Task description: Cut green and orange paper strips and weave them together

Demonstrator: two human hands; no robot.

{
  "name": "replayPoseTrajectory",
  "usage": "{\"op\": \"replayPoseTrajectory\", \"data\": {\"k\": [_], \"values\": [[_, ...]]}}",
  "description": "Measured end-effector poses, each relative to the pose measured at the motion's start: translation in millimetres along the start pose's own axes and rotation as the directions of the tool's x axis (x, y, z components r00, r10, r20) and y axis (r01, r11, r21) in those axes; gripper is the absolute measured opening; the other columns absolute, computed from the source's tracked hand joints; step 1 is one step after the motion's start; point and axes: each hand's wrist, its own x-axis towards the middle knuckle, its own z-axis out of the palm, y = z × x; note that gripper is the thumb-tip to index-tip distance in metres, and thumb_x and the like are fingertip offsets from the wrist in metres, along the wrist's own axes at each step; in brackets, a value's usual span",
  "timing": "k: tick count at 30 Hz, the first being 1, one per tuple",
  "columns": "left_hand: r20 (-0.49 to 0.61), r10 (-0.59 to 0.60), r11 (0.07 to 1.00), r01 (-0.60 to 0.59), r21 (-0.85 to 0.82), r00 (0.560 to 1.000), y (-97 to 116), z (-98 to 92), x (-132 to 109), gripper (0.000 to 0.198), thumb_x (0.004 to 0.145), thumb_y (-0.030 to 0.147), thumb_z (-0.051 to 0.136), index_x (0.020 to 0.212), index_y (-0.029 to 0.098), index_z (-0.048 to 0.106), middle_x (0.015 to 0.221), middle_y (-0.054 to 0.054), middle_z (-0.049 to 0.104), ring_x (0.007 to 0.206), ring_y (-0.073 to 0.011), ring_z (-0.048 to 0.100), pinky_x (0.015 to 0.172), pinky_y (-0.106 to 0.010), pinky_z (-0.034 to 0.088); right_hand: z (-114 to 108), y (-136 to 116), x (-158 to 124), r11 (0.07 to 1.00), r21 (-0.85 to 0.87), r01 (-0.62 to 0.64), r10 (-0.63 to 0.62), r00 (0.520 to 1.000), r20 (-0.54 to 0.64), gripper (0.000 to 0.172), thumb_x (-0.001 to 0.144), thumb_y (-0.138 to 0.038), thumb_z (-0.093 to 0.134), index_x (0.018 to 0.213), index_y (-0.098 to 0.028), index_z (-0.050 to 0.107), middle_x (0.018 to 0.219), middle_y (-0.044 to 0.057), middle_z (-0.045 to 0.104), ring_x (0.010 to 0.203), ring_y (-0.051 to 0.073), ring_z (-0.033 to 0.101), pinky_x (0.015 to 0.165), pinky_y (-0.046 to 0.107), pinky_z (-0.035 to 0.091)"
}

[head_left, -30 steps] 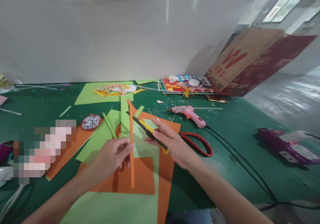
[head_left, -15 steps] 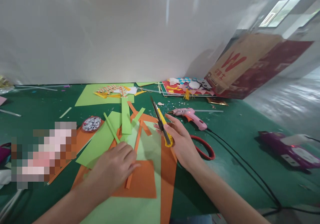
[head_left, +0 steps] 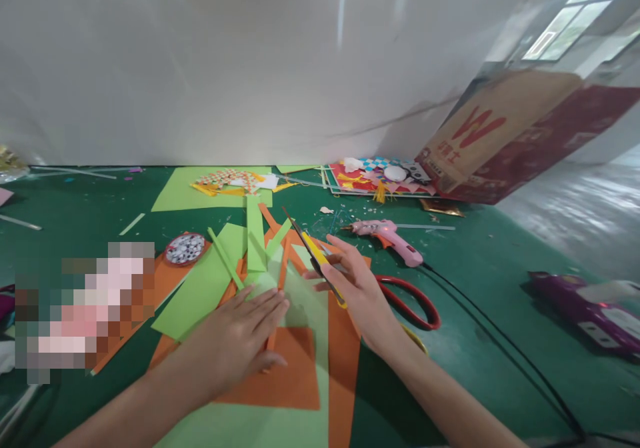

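Your left hand (head_left: 245,331) lies flat, fingers extended, across the orange paper strip (head_left: 284,261) over the orange sheet (head_left: 295,385), seemingly steadying it; right hand (head_left: 357,291) grips the yellow box cutter (head_left: 313,248), blade away.

The cutter (head_left: 316,251) is yellow and black, the strip (head_left: 285,263) orange.

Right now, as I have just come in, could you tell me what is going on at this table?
A person's right hand holds a yellow-and-black cutter knife, its blade pointing forward. The left hand lies spread over an orange paper strip, among green and orange papers. On the green table, a pink glue gun lies to the right, beyond a red handle.
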Motion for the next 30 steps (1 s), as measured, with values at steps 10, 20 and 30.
{"op": "replayPoseTrajectory", "data": {"k": [10,20,30], "values": [[-0.027,-0.072,0.995,0.074,0.069,0.997,-0.4,8.1,9.9,0.045,0.1,0.036,0.027,0.129,0.012,0.052,0.137,-0.012,0.052,0.125,-0.023,0.051,0.106,-0.04,0.041,-2.1,8.0,-0.3,0.935,-0.331,0.128,-0.14,0.99,-0.012,0.048,0.081,-0.043,0.052,0.124,-0.021,0.045,0.094,0.005,0.055,0.074,0.017,0.061,0.063,0.035,0.051],[0.004,-0.095,0.992,0.095,-0.077,0.995,-2.6,1.7,8.6,0.041,0.097,0.023,0.032,0.134,0.011,0.047,0.139,-0.011,0.05,0.131,-0.0226,0.043,0.11,-0.043,0.038,-4.6,5.6,-6.5,0.736,-0.639,0.225,-0.242,0.968,0.062,0.042,0.085,-0.037,0.049,0.124,-0.021,0.05,0.096,0.008,0.062,0.082,0.021,0.061,0.075,0.039,0.05],[0.059,-0.104,0.993,0.106,-0.046,0.993,-0.1,-1.7,8.0,0.045,0.097,0.036,0.036,0.132,0.011,0.048,0.14,-0.01,0.048,0.131,-0.0223,0.044,0.112,-0.041,0.034,-6.0,11.4,-2.8,0.897,-0.418,0.145,-0.159,0.987,0.001,0.05,0.084,-0.04,0.049,0.13,-0.022,0.041,0.096,0.007,0.055,0.076,0.019,0.062,0.066,0.037,0.052]]}}
